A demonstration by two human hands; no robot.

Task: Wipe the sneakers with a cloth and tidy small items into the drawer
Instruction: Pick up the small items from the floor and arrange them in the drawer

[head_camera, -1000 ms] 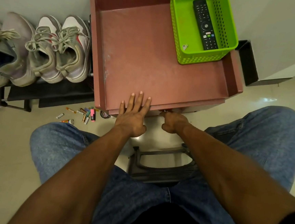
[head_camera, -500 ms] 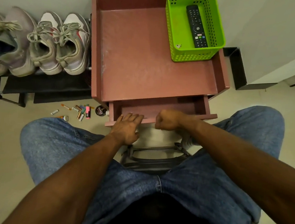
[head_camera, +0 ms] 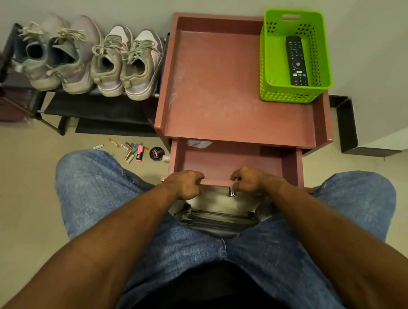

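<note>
The pink drawer [head_camera: 231, 165] of the small pink table [head_camera: 240, 88] stands pulled out toward me. My left hand [head_camera: 185, 183] grips the drawer's front edge with curled fingers. My right hand [head_camera: 247, 182] grips the same edge just above the metal knob [head_camera: 231, 193]. A white cloth [head_camera: 197, 143] lies at the drawer's back left corner. Small items [head_camera: 134, 151], batteries, markers and a round dark tin [head_camera: 157, 153], lie scattered on the floor left of the drawer. Two pairs of sneakers [head_camera: 90, 57] sit on a black shoe rack [head_camera: 54, 106] at the left.
A green basket [head_camera: 268, 61] holding a black remote [head_camera: 296, 61] sits at the table's back right corner. I sit on a dark stool [head_camera: 214, 220] with my jeans-clad knees either side of the drawer. A black frame [head_camera: 346, 127] stands right of the table.
The drawer has slid out much further toward me, showing the cloth inside. Both hands came back with its front edge. My view has pulled back.
</note>
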